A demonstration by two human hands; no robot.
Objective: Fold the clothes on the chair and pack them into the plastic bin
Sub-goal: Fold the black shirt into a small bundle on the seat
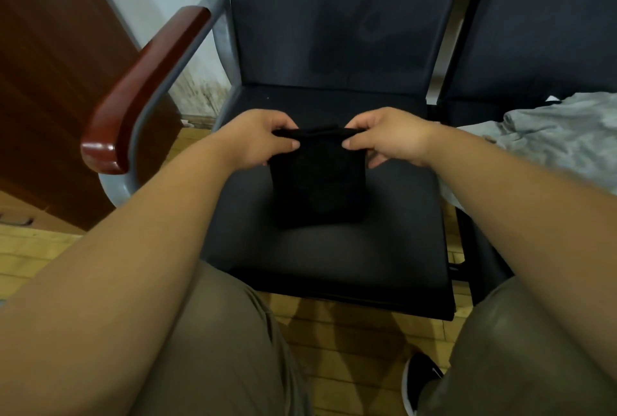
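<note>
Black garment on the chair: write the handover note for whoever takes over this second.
Left hand: pinches the left top corner of the black garment.
Right hand: pinches the right top corner.
Things: the black garment is folded to a small rectangle and held up over the seat of the chair. A grey garment lies crumpled on the next chair. The plastic bin is out of view.
Done: the black garment is mostly folded.
Left: finish it and pack it, then fold and pack the grey garment.
</note>
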